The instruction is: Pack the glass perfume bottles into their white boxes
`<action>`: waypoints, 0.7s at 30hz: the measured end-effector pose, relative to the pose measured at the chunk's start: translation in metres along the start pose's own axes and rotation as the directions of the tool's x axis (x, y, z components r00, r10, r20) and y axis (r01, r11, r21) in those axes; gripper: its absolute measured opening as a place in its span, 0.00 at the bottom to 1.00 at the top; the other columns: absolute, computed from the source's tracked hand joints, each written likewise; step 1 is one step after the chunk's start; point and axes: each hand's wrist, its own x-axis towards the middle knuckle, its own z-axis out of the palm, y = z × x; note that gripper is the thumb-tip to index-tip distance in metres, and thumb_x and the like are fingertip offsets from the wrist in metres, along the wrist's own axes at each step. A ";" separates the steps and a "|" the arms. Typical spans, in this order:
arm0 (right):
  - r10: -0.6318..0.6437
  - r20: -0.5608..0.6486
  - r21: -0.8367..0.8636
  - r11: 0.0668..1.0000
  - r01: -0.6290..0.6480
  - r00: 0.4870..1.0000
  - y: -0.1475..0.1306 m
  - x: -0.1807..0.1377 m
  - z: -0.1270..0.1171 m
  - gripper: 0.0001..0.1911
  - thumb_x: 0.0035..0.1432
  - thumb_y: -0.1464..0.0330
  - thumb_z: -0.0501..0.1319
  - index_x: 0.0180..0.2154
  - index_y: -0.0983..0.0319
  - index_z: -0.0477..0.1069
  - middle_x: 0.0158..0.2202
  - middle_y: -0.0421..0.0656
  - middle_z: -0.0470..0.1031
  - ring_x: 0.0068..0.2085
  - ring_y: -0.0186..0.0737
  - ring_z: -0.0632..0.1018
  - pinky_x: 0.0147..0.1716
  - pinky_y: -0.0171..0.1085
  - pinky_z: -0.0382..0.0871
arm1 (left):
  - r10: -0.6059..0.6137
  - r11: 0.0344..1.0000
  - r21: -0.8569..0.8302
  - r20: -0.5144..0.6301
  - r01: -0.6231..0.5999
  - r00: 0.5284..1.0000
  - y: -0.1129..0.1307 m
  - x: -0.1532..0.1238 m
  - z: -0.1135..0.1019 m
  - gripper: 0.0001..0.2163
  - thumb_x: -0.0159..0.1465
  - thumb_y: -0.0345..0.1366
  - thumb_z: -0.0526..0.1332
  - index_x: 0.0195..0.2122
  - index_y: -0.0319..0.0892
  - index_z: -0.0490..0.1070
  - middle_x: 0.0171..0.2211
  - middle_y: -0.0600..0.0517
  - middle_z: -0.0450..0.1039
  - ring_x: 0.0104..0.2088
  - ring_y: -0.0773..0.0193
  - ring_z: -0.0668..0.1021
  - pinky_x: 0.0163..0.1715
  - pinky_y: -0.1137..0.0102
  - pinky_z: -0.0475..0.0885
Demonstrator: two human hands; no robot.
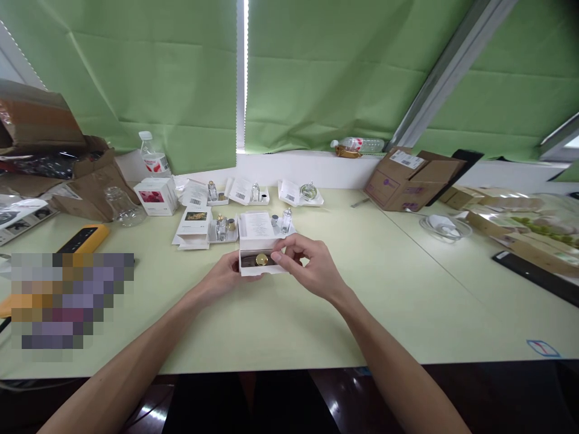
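Observation:
A small white box (266,272) with its lid raised is held just above the table in front of me. Inside, a round gold cap (262,260) shows against a dark lining. My left hand (222,272) grips the box's left end, its fingers partly hidden behind and under it. With thumb and forefinger close together, my right hand (313,265) pinches at the box's right inner edge; the exact contact is hard to see. Just beyond, a clear glass perfume bottle (286,222) and a small dark cap (275,220) stand on white packaging.
Several opened white boxes with glass bottles, among them a perfume bottle (221,229) and a round bottle (308,191), stand behind. A closed white box (156,197) and an empty glass jar (124,208) are left. Cardboard box (409,181), coiled white cable (446,228) and black bar (538,277) lie right.

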 end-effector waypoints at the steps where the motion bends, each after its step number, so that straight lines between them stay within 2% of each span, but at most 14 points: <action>1: 0.015 0.000 0.019 1.000 -0.015 1.000 0.000 0.000 0.000 0.11 0.59 0.60 0.63 0.34 0.62 0.71 0.25 0.40 0.72 0.24 0.31 0.66 0.23 0.33 0.60 | 0.006 1.000 0.015 0.001 -0.006 1.000 0.000 0.000 0.000 0.22 0.56 0.39 0.68 0.53 0.45 0.73 0.49 0.47 0.76 0.50 0.47 0.75 0.48 0.59 0.69; 4: 0.059 0.010 0.076 0.995 -0.059 0.998 -0.001 0.000 -0.001 0.10 0.59 0.61 0.62 0.32 0.61 0.69 0.27 0.40 0.73 0.24 0.31 0.67 0.23 0.33 0.61 | 0.034 0.997 0.065 0.002 -0.034 0.999 0.000 0.000 0.000 0.22 0.56 0.39 0.68 0.52 0.44 0.73 0.49 0.47 0.76 0.49 0.48 0.75 0.48 0.59 0.69; 10: 0.107 0.041 0.155 0.982 -0.112 0.993 -0.003 0.001 -0.004 0.06 0.61 0.67 0.58 0.37 0.61 0.72 0.29 0.40 0.73 0.23 0.29 0.69 0.22 0.32 0.64 | 0.089 0.989 0.114 0.051 -0.094 0.995 -0.004 0.000 0.000 0.20 0.59 0.40 0.66 0.53 0.46 0.71 0.52 0.49 0.74 0.53 0.49 0.74 0.51 0.59 0.68; 15: 0.174 0.025 0.120 0.977 -0.176 0.984 0.002 0.002 -0.004 0.08 0.60 0.69 0.56 0.37 0.62 0.74 0.25 0.39 0.71 0.22 0.30 0.69 0.21 0.32 0.62 | 0.050 0.990 0.126 0.080 -0.060 0.996 -0.007 -0.001 -0.001 0.22 0.60 0.42 0.64 0.56 0.47 0.69 0.50 0.48 0.75 0.51 0.49 0.75 0.50 0.58 0.70; 21: 0.210 0.024 0.076 0.974 -0.211 0.977 0.005 0.001 -0.003 0.11 0.60 0.69 0.55 0.38 0.62 0.76 0.22 0.38 0.69 0.22 0.30 0.69 0.20 0.32 0.62 | 0.000 0.986 0.167 0.078 -0.013 0.997 -0.006 -0.001 -0.005 0.21 0.60 0.42 0.65 0.54 0.46 0.70 0.50 0.48 0.75 0.50 0.51 0.76 0.49 0.59 0.71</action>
